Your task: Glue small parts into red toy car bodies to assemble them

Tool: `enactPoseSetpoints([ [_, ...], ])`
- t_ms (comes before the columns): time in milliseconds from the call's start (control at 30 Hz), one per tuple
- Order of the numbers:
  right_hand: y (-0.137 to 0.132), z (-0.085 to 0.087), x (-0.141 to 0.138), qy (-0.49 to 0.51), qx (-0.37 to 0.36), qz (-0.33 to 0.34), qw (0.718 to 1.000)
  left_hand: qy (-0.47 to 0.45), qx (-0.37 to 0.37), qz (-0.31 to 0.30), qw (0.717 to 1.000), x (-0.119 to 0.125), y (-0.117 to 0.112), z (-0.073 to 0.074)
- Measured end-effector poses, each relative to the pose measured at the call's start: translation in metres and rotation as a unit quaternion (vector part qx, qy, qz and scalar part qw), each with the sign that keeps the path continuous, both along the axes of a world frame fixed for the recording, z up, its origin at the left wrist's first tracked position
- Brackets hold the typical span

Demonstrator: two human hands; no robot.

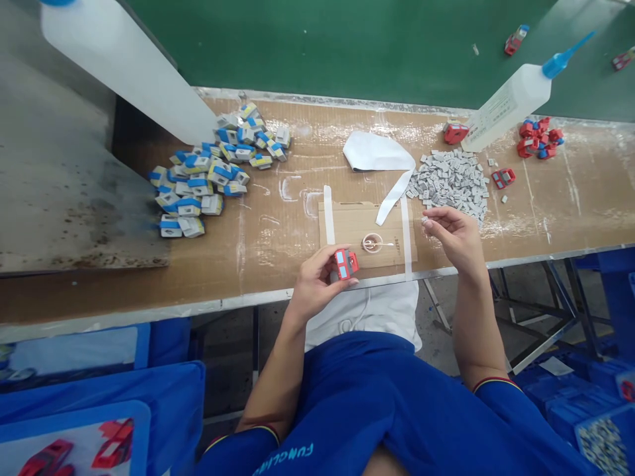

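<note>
My left hand (313,283) is closed around a small red toy vehicle (346,264) with light-blue windows and a grey part, just above the table's front edge. Thumb and fingertips of my right hand (457,241) pinch a small grey plastic piece (425,221). That hand is at the near side of a pile of similar grey pieces (449,180). Between my hands, a small cup (366,238) with a thin stick across it stands on a taped cardboard sheet (342,228). A white strip of material (380,152) lies behind it.
Blue, white and yellow toy parts (198,182) are heaped at left beside a tall white bottle (129,73). At right stand a blue-tipped bottle (516,102), a red toy (503,178) and a red-and-blue cluster (540,139). Blue bins (178,390) sit below the table.
</note>
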State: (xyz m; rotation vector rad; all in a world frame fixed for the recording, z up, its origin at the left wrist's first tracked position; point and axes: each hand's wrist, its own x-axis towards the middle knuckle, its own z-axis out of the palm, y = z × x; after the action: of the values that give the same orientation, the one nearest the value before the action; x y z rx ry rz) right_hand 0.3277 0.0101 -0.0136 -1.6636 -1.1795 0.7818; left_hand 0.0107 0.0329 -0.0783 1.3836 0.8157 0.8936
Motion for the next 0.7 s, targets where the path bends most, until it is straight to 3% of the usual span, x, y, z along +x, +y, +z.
enactPoseSetpoints([
  [200,-0.018,-0.005,-0.021,0.076,-0.005,-0.003,0.997,-0.005,0.018,-0.011,1.0,0.0,0.001,-0.004],
  [433,-0.026,-0.021,-0.03,0.08,0.08,-0.003,0.994,0.008,0.06,-0.01,0.998,-0.002,0.0,-0.008],
  [700,-0.036,-0.011,-0.037,0.155,0.076,0.01,0.985,0.009,0.088,-0.01,0.996,0.0,-0.001,-0.007],
])
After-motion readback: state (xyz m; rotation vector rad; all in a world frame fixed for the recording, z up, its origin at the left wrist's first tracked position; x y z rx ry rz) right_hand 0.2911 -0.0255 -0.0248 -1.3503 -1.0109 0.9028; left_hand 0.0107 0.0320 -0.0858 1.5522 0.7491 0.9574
